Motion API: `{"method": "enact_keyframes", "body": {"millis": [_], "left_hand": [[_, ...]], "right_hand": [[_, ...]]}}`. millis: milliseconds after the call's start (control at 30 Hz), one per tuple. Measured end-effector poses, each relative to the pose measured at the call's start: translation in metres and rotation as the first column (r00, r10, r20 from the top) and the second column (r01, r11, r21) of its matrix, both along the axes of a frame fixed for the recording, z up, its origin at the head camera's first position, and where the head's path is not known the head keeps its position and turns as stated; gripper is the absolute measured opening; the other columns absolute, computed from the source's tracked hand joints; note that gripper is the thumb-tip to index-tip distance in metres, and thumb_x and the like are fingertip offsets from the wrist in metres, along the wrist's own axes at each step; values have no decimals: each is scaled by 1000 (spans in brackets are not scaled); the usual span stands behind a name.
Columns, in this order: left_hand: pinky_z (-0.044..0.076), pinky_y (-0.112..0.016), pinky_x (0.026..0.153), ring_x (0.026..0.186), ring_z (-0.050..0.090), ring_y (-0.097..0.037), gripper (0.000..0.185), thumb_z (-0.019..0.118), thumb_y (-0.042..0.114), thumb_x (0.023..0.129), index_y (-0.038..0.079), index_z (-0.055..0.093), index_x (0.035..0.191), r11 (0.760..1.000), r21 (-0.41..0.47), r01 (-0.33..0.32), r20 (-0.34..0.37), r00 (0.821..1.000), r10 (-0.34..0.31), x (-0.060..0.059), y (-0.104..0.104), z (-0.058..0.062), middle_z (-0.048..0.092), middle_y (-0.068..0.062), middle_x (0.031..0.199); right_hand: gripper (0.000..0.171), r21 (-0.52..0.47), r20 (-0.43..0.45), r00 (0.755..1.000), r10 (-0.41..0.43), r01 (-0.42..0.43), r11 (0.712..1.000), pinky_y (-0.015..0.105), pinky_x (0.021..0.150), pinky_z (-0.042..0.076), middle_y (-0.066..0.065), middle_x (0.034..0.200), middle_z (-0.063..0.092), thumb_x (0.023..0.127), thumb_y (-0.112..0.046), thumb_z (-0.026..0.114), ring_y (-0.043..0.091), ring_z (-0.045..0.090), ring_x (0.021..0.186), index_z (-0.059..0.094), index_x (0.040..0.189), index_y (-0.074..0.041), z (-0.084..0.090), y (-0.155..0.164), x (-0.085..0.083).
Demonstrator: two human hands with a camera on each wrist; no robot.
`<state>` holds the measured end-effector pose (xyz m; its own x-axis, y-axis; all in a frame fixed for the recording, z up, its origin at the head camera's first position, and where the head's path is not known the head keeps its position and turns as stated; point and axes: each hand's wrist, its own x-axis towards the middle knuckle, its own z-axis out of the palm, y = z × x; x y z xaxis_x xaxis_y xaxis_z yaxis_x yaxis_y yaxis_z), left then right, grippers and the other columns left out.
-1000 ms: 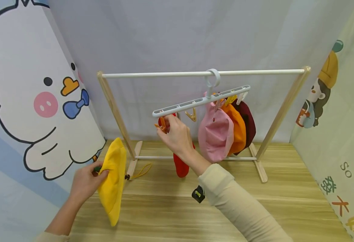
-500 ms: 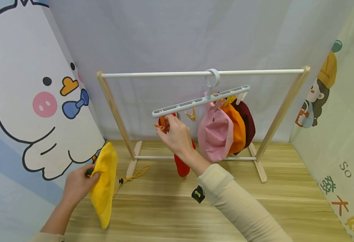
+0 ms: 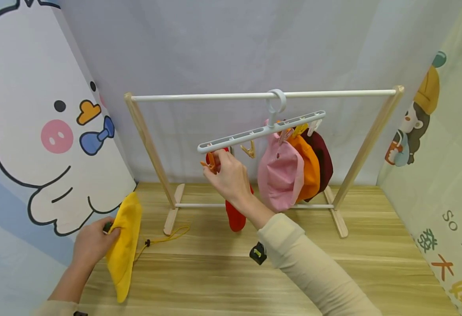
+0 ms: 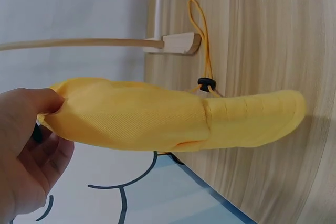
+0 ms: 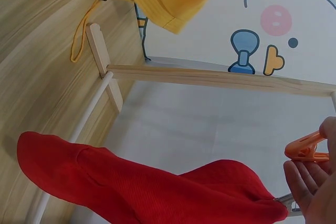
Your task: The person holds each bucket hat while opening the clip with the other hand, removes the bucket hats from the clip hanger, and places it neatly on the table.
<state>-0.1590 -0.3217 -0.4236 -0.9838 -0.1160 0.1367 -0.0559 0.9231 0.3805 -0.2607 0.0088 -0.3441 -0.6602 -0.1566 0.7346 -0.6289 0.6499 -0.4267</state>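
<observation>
My left hand (image 3: 92,243) pinches a yellow hat (image 3: 124,248) by its crown, left of the drying rack; the brim hangs downward. A dark green bit (image 3: 107,227) shows at the fingers, its kind unclear. From the hat trails a yellow cord (image 3: 169,235) with a black toggle. Under the left end of a pale grey clip hanger (image 3: 234,140), my right hand (image 3: 228,177) pinches an orange clothespin (image 5: 307,148). Just behind that hand, partly hidden by it in the head view, hangs a red hat (image 5: 157,182); a grey clip holds its edge in the right wrist view.
The hanger tilts on the rack's white rail (image 3: 199,97). Pink (image 3: 280,180), orange (image 3: 309,169) and maroon (image 3: 326,158) hats hang clipped on its right half. A beige clip (image 3: 249,150) dangles mid-hanger. A small black object (image 3: 258,253) shows beside the right sleeve, above the wooden tabletop (image 3: 199,281).
My left hand has moved left and slightly down with the yellow hat, its cord following. The right hand stays at the orange clothespin.
</observation>
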Motion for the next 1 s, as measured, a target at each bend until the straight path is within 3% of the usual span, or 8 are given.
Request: {"method": "enact_keyframes", "body": {"millis": [367,600,800,1000], "left_hand": [[37,-32,42,51,47,-20,37,60,18,84,-2,59,115,992,-125,-9,55,998,16,-6,-2,-15,64,-26,85],[32,-29,40,45,41,-16,36,59,15,85,0,58,118,991,-130,11,72,997,-2,-7,7,-28,62,-19,75],[40,-35,44,55,52,-23,34,61,14,84,0,59,115,988,-154,18,67,998,-8,-11,15,-35,64,-27,95],[46,-42,48,64,59,-29,30,63,14,83,1,61,110,984,-178,19,92,996,-3,-16,21,-44,65,-24,93]], "right_hand": [[21,5,21,1000,-4,4,1000,27,57,48,0,76,62,77,-21,69,10,59,66,58,90,-8,2,0,1],[21,8,21,1000,-5,5,1000,25,55,47,-1,76,61,77,-22,69,9,56,64,58,89,-9,1,0,1],[21,6,24,1000,-7,7,1000,26,56,48,-1,77,61,77,-22,69,9,57,65,58,90,-9,1,0,1],[22,8,28,1000,-11,10,1000,26,57,47,-2,77,61,77,-23,69,9,56,66,57,90,-10,2,0,2]]}}
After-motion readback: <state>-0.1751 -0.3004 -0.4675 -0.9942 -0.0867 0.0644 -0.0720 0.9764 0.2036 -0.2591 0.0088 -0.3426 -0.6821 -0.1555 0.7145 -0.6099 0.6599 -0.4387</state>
